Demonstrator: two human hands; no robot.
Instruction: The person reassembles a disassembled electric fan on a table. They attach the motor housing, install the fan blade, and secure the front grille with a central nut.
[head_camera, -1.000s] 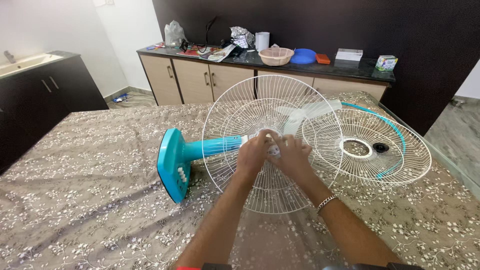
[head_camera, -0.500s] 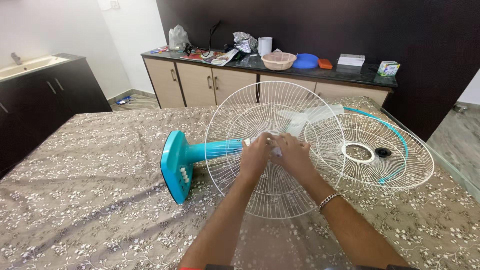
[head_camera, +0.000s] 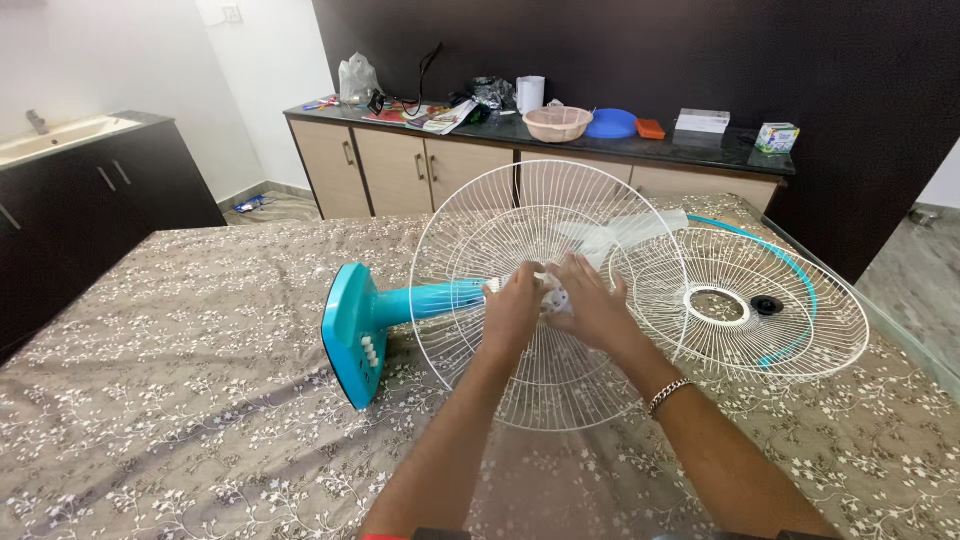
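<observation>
White grille (head_camera: 530, 390) under both hands

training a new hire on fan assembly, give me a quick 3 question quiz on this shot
1. True or false: the turquoise fan body lies on its side on the patterned tablecloth.
2. Multiple choice: where is the second wire guard with the turquoise rim? A) flat on the cloth, to the right of the hands B) on the sideboard C) on the floor
3. What do the left hand and right hand meet at?

Key
1. True.
2. A.
3. The centre hub of the upright white wire guard, both hands on the near side of the mesh.
</observation>
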